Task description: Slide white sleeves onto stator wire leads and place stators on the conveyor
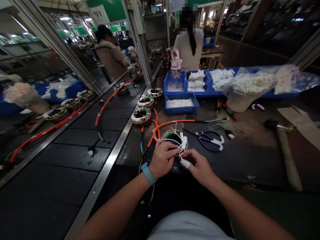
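Note:
A ring-shaped motor stator (pixel 167 134) with green and copper windings lies on the bench in front of me. White sleeves (pixel 184 142) stand on its right side, and thin white ties (pixel 170 140) stick out around it. My left hand (pixel 163 157), a blue band at its wrist, is closed over the near left rim, its index finger reaching towards the sleeves. At the near right rim my right hand (pixel 198 165) pinches the end of a white tie (pixel 180 156); its thumb is wrapped in white. The fingertips partly hide the near rim.
Blue-handled scissors (pixel 212 141), an orange cable (pixel 172 122) and a hammer (pixel 285 153) lie on the bench. Behind are a blue tray of ties (pixel 181 111) and bins of white tubes (pixel 197 90). More stators (pixel 141 116) stand beside the conveyor (pixel 75 146). Two people sit further off.

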A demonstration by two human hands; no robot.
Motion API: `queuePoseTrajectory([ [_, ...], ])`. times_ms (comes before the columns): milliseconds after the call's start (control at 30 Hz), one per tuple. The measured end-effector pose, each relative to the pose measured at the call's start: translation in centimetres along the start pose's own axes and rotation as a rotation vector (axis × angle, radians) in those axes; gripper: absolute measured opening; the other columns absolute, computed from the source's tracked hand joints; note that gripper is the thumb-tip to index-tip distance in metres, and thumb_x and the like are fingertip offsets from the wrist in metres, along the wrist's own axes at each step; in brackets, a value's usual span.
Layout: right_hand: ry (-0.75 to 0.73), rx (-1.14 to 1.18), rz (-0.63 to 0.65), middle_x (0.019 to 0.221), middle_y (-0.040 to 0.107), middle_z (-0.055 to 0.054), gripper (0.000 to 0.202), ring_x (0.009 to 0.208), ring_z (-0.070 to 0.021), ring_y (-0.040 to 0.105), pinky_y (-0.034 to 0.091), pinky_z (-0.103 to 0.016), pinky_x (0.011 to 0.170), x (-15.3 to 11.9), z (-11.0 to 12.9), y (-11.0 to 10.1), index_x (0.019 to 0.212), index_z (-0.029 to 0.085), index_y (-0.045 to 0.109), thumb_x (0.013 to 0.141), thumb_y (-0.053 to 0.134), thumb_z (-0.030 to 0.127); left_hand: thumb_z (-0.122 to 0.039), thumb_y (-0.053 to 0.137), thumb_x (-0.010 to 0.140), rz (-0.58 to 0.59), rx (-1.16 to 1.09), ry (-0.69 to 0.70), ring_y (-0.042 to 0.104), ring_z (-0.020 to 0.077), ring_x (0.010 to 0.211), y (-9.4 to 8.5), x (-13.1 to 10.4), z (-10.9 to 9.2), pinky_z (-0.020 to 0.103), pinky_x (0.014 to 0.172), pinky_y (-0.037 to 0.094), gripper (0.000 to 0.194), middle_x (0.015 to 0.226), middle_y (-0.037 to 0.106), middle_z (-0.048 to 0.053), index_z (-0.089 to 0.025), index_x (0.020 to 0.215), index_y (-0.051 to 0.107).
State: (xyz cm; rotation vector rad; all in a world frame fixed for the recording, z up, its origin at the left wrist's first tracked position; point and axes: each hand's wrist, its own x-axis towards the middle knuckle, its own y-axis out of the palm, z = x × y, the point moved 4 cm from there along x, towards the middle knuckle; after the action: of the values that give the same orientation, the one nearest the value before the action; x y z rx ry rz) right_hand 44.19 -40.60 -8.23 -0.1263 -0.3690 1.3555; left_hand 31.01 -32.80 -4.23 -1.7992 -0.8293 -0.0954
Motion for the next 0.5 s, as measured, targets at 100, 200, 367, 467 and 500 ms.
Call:
queuePoseTrajectory([
  [100, 0.021, -0.004, -0.039, 0.08, 0.063, 0.0, 0.01, 0.074, -0.0154, 0.06, 0.049, -0.028, 0.068, 0.6, -0.3, 0.4, 0.085, 0.021, 0.054, 0.076, 0.058, 0.025, -0.007, 0.048, 0.079, -0.007, -0.005, -0.003, 0.056, 0.0175, 0.097, 0.0, 0.1, 0.0, 0.046, 0.099, 0.033, 0.036, 0.101, 0.065, 0.003, -0.027, 0.102, 0.067],
  [200, 0.065, -0.06, -0.125, 0.068, 0.058, 0.002, 0.01, 0.061, -0.0135, 0.055, 0.045, -0.025, 0.057, 1.2, -0.5, 0.8, 0.076, 0.021, 0.05, 0.075, 0.058, 0.026, -0.008, 0.048, 0.08, -0.03, -0.028, -0.001, 0.056, 0.0173, 0.096, 0.0, 0.1, 0.1, 0.044, 0.098, 0.034, 0.033, 0.099, 0.066, 0.003, -0.026, 0.099, 0.068],
  [367, -0.157, -0.549, -0.135, 0.069, 0.058, -0.001, 0.003, 0.064, -0.0151, 0.052, 0.036, -0.026, 0.057, 1.8, 1.8, 0.4, 0.077, 0.02, 0.053, 0.079, 0.053, 0.021, -0.01, 0.048, 0.082, -0.037, -0.072, -0.002, 0.056, 0.0172, 0.095, 0.1, 0.0, 0.3, 0.041, 0.094, 0.035, 0.03, 0.098, 0.066, 0.003, -0.025, 0.101, 0.067],
  [467, -0.482, -0.966, -0.021, 0.073, 0.058, -0.005, 0.007, 0.072, -0.0187, 0.049, 0.031, -0.031, 0.062, 2.5, 4.3, 0.1, 0.077, 0.019, 0.058, 0.081, 0.052, 0.019, -0.007, 0.048, 0.078, -0.028, -0.071, -0.008, 0.056, 0.0178, 0.093, 0.0, 0.0, 0.3, 0.04, 0.092, 0.036, 0.032, 0.096, 0.066, 0.004, -0.022, 0.099, 0.066],
  [500, -0.581, -1.039, 0.027, 0.071, 0.057, -0.005, 0.009, 0.072, -0.0189, 0.047, 0.029, -0.032, 0.062, 2.6, 5.0, 0.1, 0.075, 0.019, 0.058, 0.082, 0.051, 0.019, -0.006, 0.048, 0.076, -0.013, -0.062, -0.01, 0.056, 0.0178, 0.092, -0.1, 0.1, 0.2, 0.04, 0.091, 0.036, 0.033, 0.095, 0.065, 0.004, -0.021, 0.099, 0.066],
])
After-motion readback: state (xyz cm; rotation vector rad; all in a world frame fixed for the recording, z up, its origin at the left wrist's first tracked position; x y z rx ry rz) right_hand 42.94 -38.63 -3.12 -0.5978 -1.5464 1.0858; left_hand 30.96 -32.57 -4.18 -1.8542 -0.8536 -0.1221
